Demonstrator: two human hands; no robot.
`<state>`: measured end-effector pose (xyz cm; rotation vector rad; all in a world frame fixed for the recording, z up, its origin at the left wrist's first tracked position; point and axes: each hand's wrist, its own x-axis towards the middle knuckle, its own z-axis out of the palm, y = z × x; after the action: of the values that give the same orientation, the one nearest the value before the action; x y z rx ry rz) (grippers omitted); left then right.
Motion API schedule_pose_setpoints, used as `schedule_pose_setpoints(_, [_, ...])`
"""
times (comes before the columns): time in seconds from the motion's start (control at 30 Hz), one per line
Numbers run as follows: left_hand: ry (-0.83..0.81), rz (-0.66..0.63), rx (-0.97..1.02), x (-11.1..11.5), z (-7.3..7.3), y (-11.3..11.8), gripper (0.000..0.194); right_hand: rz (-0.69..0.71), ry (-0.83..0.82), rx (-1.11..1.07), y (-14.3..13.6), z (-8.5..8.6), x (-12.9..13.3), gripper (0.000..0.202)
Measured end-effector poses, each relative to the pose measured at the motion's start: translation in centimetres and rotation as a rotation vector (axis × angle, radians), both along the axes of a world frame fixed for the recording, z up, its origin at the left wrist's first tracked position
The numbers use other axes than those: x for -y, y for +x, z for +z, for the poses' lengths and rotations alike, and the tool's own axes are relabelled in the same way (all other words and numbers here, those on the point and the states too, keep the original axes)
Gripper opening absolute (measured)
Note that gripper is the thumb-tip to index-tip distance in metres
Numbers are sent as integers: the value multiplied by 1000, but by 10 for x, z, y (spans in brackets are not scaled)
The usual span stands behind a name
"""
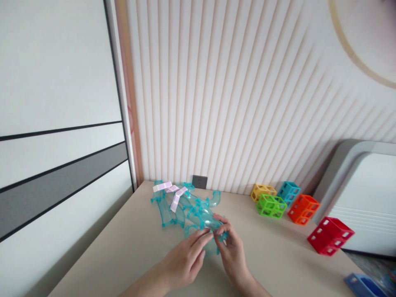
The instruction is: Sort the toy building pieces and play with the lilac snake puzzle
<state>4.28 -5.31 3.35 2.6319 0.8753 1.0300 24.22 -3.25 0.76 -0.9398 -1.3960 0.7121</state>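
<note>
My right hand (pixel 231 250) is closed around a translucent teal tube piece (pixel 210 222), its fingers and thumb at the piece's near right end. My left hand (pixel 185 260) meets the same piece from the left, fingers drawn together and fingertips pressed at its near edge. Some of the grip is hidden behind the fingers. Under and beside the hands lie more teal tube pieces, among them a curved one (pixel 215 199) at the back and a straight one (pixel 164 211) at the left. The pieces overlap, so their joints are hard to make out.
Pale purple strips (pixel 175 199) lie on the teal pile. To the right stand open-frame blocks: yellow (pixel 262 192), green (pixel 271 206), blue (pixel 289 193), orange (pixel 303 209) and red (pixel 330 236). A blue piece (pixel 365 285) sits at the table's right edge. A ribbed wall with a black socket (pixel 199 181) bounds the back.
</note>
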Motion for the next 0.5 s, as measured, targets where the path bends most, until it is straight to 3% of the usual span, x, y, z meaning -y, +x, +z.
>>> schedule_pose_setpoints(0.17, [50, 87, 3, 0, 2, -2, 47, -182, 19, 132, 45, 13, -24, 18])
schedule_pose_setpoints(0.3, [70, 177, -40, -7, 15, 4, 32, -240, -2, 342, 98, 11, -48, 9])
schedule_pose_setpoints(0.5, [89, 142, -280, -57, 36, 47, 21, -226, -29, 431, 135, -3, -68, 4])
